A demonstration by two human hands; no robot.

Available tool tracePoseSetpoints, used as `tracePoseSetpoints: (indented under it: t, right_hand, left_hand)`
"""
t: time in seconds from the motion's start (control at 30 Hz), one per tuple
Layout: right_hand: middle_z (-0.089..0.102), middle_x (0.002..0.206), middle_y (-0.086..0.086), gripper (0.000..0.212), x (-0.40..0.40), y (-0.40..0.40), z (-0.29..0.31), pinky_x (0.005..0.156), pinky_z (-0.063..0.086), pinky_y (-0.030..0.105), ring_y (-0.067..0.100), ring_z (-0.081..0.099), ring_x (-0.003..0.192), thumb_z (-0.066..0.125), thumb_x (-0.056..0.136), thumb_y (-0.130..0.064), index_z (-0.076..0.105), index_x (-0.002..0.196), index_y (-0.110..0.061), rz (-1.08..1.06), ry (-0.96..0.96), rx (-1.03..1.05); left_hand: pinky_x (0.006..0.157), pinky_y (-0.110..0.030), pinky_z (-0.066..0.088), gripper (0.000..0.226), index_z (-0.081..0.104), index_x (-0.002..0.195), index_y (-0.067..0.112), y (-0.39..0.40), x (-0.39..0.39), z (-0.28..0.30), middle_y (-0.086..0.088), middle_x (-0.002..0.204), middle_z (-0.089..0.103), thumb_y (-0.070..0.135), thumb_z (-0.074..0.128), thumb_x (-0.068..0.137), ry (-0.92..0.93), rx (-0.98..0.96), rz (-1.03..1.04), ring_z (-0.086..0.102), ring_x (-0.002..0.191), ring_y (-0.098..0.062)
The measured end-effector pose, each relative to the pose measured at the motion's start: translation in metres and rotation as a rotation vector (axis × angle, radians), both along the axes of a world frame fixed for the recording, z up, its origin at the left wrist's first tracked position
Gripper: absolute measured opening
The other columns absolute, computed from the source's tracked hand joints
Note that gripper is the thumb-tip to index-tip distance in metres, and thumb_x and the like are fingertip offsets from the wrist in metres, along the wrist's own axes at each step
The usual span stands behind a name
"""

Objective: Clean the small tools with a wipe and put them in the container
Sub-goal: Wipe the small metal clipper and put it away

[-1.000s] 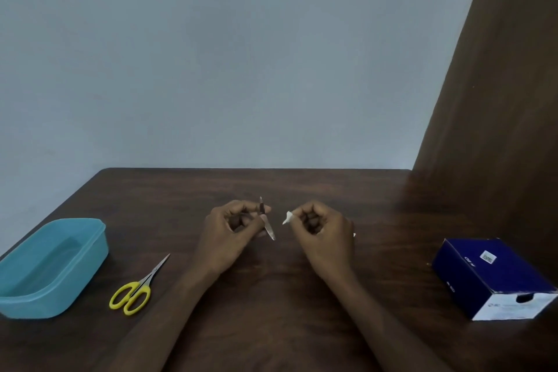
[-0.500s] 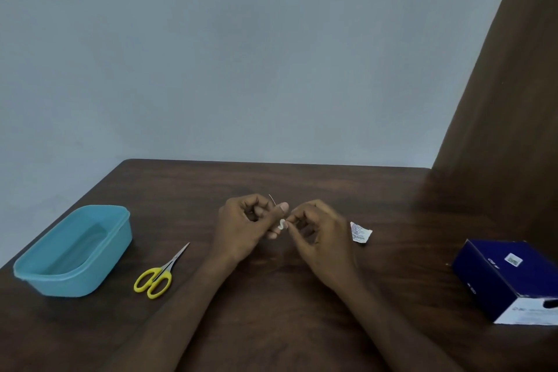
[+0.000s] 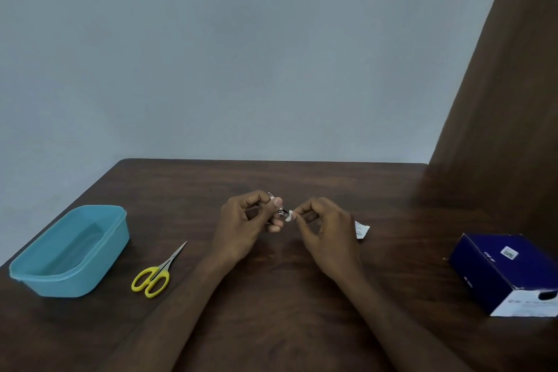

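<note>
Left hand [image 3: 244,223] grasping small metal tool [image 3: 279,208]; right hand [image 3: 327,229] pinching wipe [image 3: 290,216] against tool tip. Scissors [image 3: 157,273] near-left, beside blue container [image 3: 72,251].

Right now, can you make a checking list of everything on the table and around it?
Surface: dark wooden table.
Job's things: small metal tool in left hand; white wipe pinched by right hand, touching the tool; yellow scissors beside blue container.
Clutter: torn wrapper; dark blue box.
Grippers: both hands holding.
Cables: nothing seen.
Surroundings: grey wall, brown panel.
</note>
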State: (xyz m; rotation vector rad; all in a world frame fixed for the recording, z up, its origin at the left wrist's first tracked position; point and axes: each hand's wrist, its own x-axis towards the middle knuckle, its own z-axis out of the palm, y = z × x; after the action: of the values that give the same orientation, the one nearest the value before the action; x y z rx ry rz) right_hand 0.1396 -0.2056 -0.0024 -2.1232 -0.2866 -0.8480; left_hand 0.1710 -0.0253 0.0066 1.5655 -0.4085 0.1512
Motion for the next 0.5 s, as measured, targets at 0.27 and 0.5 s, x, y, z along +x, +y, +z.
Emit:
tracePoseSetpoints:
  t: [0.27,0.5]
  right_hand:
    - [0.070,0.081,-0.015,0.015,0.000,0.002,0.001,0.068,0.046,0.019,0.006,0.067,0.079,0.078,0.095,-0.021,0.071,0.083,-0.026,-0.002,0.012,0.051]
    - [0.070,0.085,-0.012,0.013,-0.014,0.008,0.012,0.072,0.051,0.026,0.008,0.065,0.079,0.081,0.093,-0.009,0.074,0.087,-0.018,0.022,-0.243,0.052]
  left_hand:
    - [0.067,-0.030,0.063,0.028,0.074,0.078,0.010,0.001,0.000,-0.001,-0.012,0.075,0.074,0.026,0.071,0.101,-0.005,0.011,-0.022,0.074,0.072,-0.020]
    - [0.070,-0.031,0.065,0.029,0.078,0.087,-0.002,0.002,0.001,0.000,-0.016,0.078,0.077,0.022,0.072,0.102,0.039,-0.049,0.047,0.075,0.075,-0.018]
